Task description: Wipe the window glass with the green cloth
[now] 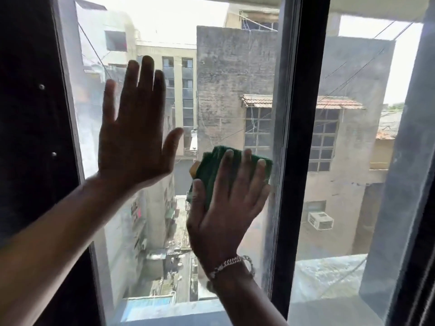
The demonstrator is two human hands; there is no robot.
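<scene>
The window glass (226, 74) fills the middle of the view, hazy with dust along its left and right edges. My right hand (226, 208) presses a folded green cloth (209, 168) flat against the pane, low and right of centre, close to the dark middle frame bar. Its fingers lie spread over the cloth, and a chain bracelet sits on the wrist. My left hand (134, 135) is flat on the glass higher up and to the left, fingers apart, holding nothing.
A dark vertical frame bar (299, 137) divides this pane from a second pane (353, 161) on the right. A dark frame or wall (30, 114) with small screws borders the left side. Grey buildings and an alley show through the glass.
</scene>
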